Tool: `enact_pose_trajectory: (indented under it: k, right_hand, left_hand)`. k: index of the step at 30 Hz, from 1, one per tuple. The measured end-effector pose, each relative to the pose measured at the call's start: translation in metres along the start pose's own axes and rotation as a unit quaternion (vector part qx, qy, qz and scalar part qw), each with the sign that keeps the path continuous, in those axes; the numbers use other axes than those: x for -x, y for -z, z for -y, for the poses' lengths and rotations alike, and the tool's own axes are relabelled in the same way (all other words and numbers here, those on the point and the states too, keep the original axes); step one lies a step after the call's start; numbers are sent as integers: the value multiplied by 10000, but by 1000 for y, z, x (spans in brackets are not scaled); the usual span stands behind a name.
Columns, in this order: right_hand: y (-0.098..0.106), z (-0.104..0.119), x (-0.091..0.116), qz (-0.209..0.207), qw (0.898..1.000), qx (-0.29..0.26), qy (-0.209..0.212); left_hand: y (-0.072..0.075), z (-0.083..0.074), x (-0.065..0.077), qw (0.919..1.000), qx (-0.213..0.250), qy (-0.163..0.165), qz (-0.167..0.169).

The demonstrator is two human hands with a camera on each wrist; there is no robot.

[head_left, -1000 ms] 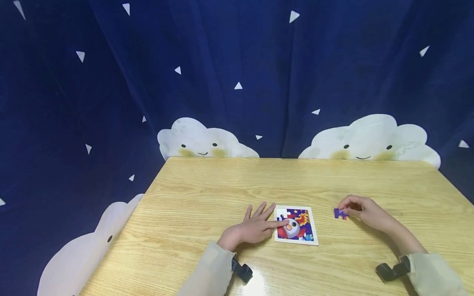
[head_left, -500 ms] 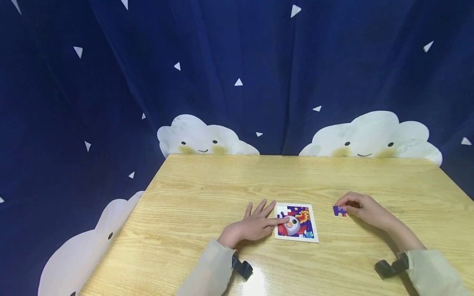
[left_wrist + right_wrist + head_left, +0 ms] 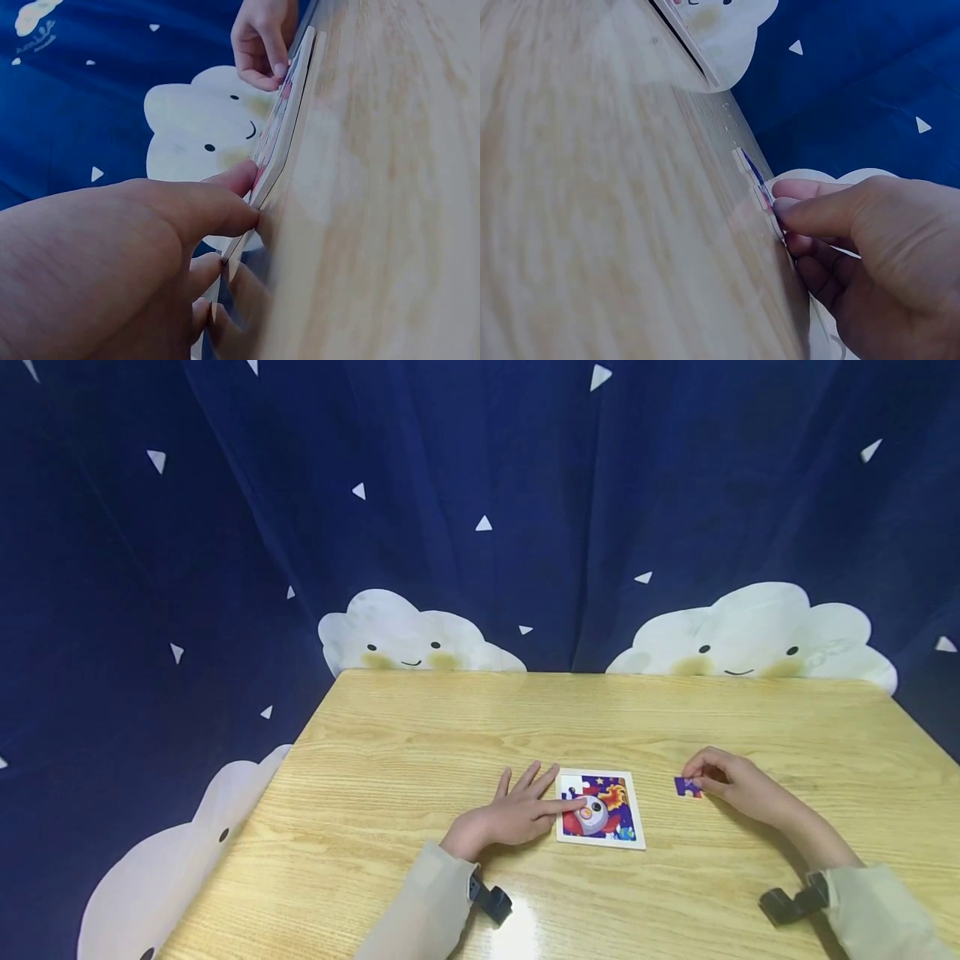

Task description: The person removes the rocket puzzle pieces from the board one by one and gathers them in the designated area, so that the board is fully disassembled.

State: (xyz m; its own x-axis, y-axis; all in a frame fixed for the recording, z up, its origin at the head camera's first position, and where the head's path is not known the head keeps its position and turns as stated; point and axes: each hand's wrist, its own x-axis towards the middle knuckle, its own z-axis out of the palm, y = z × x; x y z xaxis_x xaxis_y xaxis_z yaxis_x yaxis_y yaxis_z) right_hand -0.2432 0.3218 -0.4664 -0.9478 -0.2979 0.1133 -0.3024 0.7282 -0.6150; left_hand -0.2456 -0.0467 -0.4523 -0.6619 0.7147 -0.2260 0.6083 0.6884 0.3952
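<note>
A square jigsaw puzzle point(image 3: 618, 810) in a white frame shows a penguin and a rocket on purple; a bare white patch shows in its upper left corner. My left hand point(image 3: 506, 822) lies at the puzzle's left side with fingers spread, the index finger reaching across onto the picture. In the left wrist view the thumb rests at the frame's edge point(image 3: 279, 161). To the right of the puzzle, my right hand point(image 3: 738, 783) pinches a purple puzzle piece point(image 3: 684, 787) between thumb and fingers. This piece point(image 3: 751, 176) is close over the tabletop in the right wrist view.
Both hands work on a light wooden table point(image 3: 420, 735). Behind it hangs a dark blue curtain point(image 3: 420, 443) with white triangles and smiling clouds point(image 3: 757, 635). A black camera mount sits on each wrist, the left mount point(image 3: 491, 902) close above the tabletop.
The head view has tilted down slightly, so everything sits a little higher. My right fingers have shifted slightly on the puzzle piece, while my left hand keeps its place on the puzzle.
</note>
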Motion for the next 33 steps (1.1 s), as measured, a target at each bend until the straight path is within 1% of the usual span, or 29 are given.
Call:
enact_pose_trajectory:
  k: [6, 11, 17, 19, 23, 25, 29, 33]
  right_hand:
    - [-1, 0, -1, -75, 10000, -10, -16]
    - [-1, -4, 0, -141, 9998, -60, 127]
    - [1, -10, 2, -216, 9989, -399, 95]
    - [2, -10, 1, -214, 9988, -429, 52]
    - [0, -7, 0, -298, 9987, -399, -55]
    - [-1, -3, -1, -330, 9982, -495, -67]
    - [-6, 5, -4, -266, 9976, -645, 33]
    - [-10, 13, -7, -174, 9972, -723, 3]
  left_hand:
    - [-1, 1, 0, 10000, -91, 38, 7]
    - [-1, 0, 0, 9999, -142, 68, 7]
    - [-1, -1, 0, 9998, -166, 82, -14]
    - [-1, 0, 0, 9998, -192, 85, -29]
    - [-1, 0, -1, 9996, -271, 73, -51]
    - [-1, 0, -1, 9996, -281, 72, -42]
    - [0, -1, -1, 9996, -272, 73, -19]
    - [0, -1, -1, 9996, -270, 58, -34]
